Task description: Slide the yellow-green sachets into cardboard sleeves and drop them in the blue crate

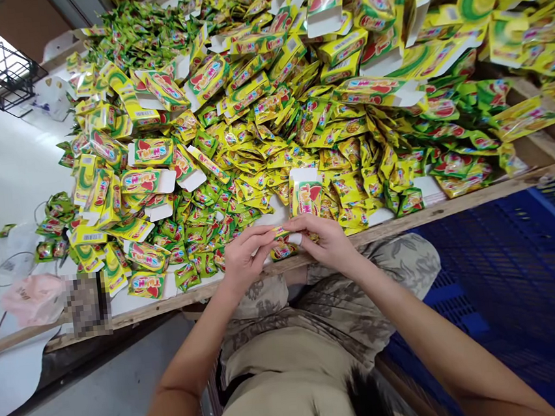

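Note:
My left hand (245, 255) and my right hand (327, 242) meet at the near edge of a wooden table (454, 205). Both pinch a small yellow-green candy packet (287, 233) held flat between the fingertips. Just behind the hands an open candy box (305, 193) stands upright among loose packets. A huge heap of yellow and green sachets (350, 142) and flat or folded "Trains" boxes (154, 151) covers the table beyond.
A blue plastic crate (511, 290) sits at my right, below the table edge. At the far left are a black wire rack (12, 76), a pink plastic bag (33, 298) and a white surface (3, 169). My lap is under the hands.

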A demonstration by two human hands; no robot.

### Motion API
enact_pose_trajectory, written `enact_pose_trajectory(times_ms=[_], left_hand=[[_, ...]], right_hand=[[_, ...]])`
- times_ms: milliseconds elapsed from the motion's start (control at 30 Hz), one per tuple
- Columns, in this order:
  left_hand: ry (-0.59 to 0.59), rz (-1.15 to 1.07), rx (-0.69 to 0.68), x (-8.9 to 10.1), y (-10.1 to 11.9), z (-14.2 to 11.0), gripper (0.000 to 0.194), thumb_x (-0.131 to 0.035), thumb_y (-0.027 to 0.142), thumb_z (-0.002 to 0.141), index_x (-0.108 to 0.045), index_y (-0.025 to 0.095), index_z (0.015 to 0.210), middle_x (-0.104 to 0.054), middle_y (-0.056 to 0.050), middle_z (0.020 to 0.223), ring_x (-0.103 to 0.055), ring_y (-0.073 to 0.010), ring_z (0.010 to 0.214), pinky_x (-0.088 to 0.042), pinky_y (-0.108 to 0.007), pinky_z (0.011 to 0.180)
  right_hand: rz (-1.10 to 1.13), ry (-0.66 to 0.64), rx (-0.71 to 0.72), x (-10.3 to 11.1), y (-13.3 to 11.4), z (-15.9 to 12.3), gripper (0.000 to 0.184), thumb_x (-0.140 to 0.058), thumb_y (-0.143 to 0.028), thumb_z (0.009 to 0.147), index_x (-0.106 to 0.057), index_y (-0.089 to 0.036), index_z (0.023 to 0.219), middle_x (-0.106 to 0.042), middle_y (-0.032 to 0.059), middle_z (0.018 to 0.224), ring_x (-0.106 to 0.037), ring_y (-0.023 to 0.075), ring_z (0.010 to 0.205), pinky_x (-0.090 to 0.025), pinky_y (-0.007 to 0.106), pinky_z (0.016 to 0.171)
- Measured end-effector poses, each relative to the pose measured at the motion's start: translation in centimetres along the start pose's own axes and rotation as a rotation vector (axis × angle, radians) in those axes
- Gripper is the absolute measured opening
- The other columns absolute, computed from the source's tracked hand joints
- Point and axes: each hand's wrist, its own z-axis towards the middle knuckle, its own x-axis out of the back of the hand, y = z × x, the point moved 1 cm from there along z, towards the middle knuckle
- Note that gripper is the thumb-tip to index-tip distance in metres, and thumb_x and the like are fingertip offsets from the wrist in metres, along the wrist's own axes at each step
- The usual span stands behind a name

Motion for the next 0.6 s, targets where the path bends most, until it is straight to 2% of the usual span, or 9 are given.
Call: enact_pose_trajectory(times_ms=[100, 167, 233, 300, 367, 400, 433, 500, 600], left_hand=[[-0.013, -0.029, 0.032, -0.1, 0.4, -0.2, 0.02, -0.062, 0.02, 0.088, -0.067, 0.023, 0.108, -0.071, -0.008, 0.108, -0.068, -0.0162, 0.099, -0.057, -0.03, 0.084], [-0.02, -0.059, 0.125, 0.2, 0.6, -0.4, 0.032, -0.063, 0.026, 0.088, -0.061, 0.023, 0.121, -0.066, -0.011, 0.118, -0.067, -0.0178, 0.103, -0.058, -0.031, 0.082], [-0.003, -0.053, 0.231, 0.9, 0.6, -0.8, 0.039, -0.063, 0.029, 0.088, -0.057, 0.022, 0.126, -0.064, -0.012, 0.121, -0.066, -0.0178, 0.101, -0.057, -0.031, 0.08], [0.018, -0.002, 0.295, 1.6, 0.5, -1.1, 0.027, -0.06, 0.028, 0.09, -0.063, 0.021, 0.116, -0.067, -0.009, 0.11, -0.066, -0.0174, 0.099, -0.056, -0.032, 0.084], [0.029, 0.051, 0.337, 1.9, 0.2, -1.1, 0.015, -0.058, 0.027, 0.091, -0.068, 0.02, 0.1, -0.07, -0.007, 0.099, -0.066, -0.0176, 0.098, -0.054, -0.033, 0.085], [0.03, 0.06, 0.359, 1.8, 0.0, -1.0, 0.014, -0.057, 0.026, 0.091, -0.069, 0.02, 0.095, -0.07, -0.006, 0.095, -0.066, -0.0172, 0.094, -0.054, -0.031, 0.082], [0.024, 0.059, 0.383, 1.4, -0.1, -0.8, 0.014, -0.057, 0.026, 0.091, -0.069, 0.019, 0.095, -0.069, -0.006, 0.094, -0.065, -0.0162, 0.09, -0.054, -0.03, 0.079], [-0.016, 0.047, 0.43, 0.1, -0.2, 0.0, 0.016, -0.058, 0.027, 0.09, -0.067, 0.019, 0.1, -0.068, -0.006, 0.095, -0.064, -0.0144, 0.082, -0.052, -0.026, 0.071], [-0.11, 0.08, 0.444, -2.2, 0.1, 1.5, 0.023, -0.062, 0.028, 0.087, -0.063, 0.018, 0.108, -0.066, -0.008, 0.102, -0.062, -0.0155, 0.081, -0.051, -0.027, 0.068]], right_hand=[[0.014, 0.052, -0.03, 0.1, -1.2, 0.1, 0.017, -0.054, -0.02, 0.09, -0.065, -0.024, 0.103, -0.071, 0.0048, 0.096, -0.067, 0.0186, 0.091, -0.055, 0.034, 0.082], [-0.026, 0.152, -0.074, 2.1, -2.5, -0.4, 0.017, -0.052, -0.022, 0.092, -0.065, -0.025, 0.101, -0.07, 0.0062, 0.097, -0.066, 0.0199, 0.092, -0.053, 0.036, 0.083], [-0.157, 0.302, -0.189, 6.3, -3.6, -1.9, 0.017, -0.052, -0.025, 0.092, -0.066, -0.026, 0.101, -0.069, 0.0084, 0.098, -0.065, 0.0214, 0.091, -0.052, 0.038, 0.08], [-0.378, 0.395, -0.388, 11.8, -3.9, -4.6, 0.015, -0.055, -0.027, 0.091, -0.067, -0.029, 0.099, -0.069, 0.0094, 0.095, -0.065, 0.022, 0.081, -0.051, 0.038, 0.069], [-0.688, 0.234, -0.596, 17.0, -3.4, -7.5, 0.014, -0.059, -0.026, 0.085, -0.068, -0.034, 0.093, -0.069, 0.0069, 0.081, -0.06, 0.0229, 0.062, -0.043, 0.039, 0.054], [-0.852, 0.183, -0.634, 18.9, -3.1, -8.6, 0.008, -0.061, -0.028, 0.081, -0.066, -0.033, 0.077, -0.062, 0.0052, 0.063, -0.05, 0.0212, 0.048, -0.034, 0.037, 0.046], [-0.973, 0.154, -0.655, 20.1, -2.9, -9.4, 0.013, -0.06, -0.029, 0.082, -0.064, -0.033, 0.07, -0.056, 0.0055, 0.058, -0.046, 0.0214, 0.045, -0.029, 0.036, 0.044], [-1.101, 0.157, -0.629, 20.1, -2.7, -9.4, 0.014, -0.053, -0.031, 0.086, -0.063, -0.032, 0.075, -0.057, 0.0086, 0.065, -0.051, 0.0271, 0.053, -0.029, 0.038, 0.047], [-0.878, 0.203, -0.558, 15.6, -3.0, -6.2, 0.015, -0.05, -0.031, 0.091, -0.064, -0.028, 0.092, -0.066, 0.0096, 0.084, -0.062, 0.0298, 0.076, -0.042, 0.04, 0.061]])
